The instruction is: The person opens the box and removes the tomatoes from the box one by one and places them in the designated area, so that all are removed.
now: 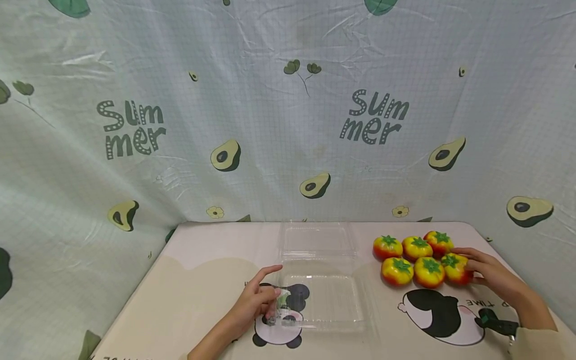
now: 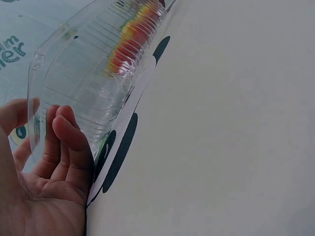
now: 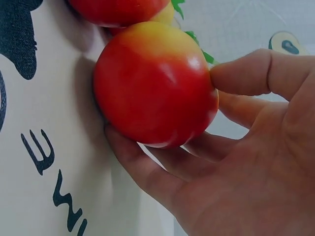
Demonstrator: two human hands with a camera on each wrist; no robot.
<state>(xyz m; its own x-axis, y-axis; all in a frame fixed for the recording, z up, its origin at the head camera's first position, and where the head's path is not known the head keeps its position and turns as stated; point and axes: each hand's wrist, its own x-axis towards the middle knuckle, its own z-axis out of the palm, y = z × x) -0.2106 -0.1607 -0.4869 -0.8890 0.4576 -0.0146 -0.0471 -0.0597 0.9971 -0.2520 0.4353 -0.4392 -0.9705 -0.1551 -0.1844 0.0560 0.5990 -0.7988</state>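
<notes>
On the right of the table, my right hand (image 1: pixel 490 272) grips the nearest right-hand tomato (image 1: pixel 456 268), red below and yellow on top, with a green star of leaves. In the right wrist view the thumb lies against one side of this tomato (image 3: pixel 155 88) and the fingers curl round its underside. A clear plastic box (image 1: pixel 324 300) lies open at the middle of the table, its lid (image 1: pixel 317 239) folded back behind it. My left hand (image 1: pixel 254 302) holds the box's left rim, index finger stretched out; the left wrist view shows the fingers on both sides of the rim.
Several more tomatoes (image 1: pixel 429 272) stand close together in two rows left of the gripped one. A patterned cloth (image 1: pixel 270 115) hangs behind the table (image 1: pixel 180 290). The tabletop bears printed figures, including a panda (image 1: pixel 279 332) beside the box.
</notes>
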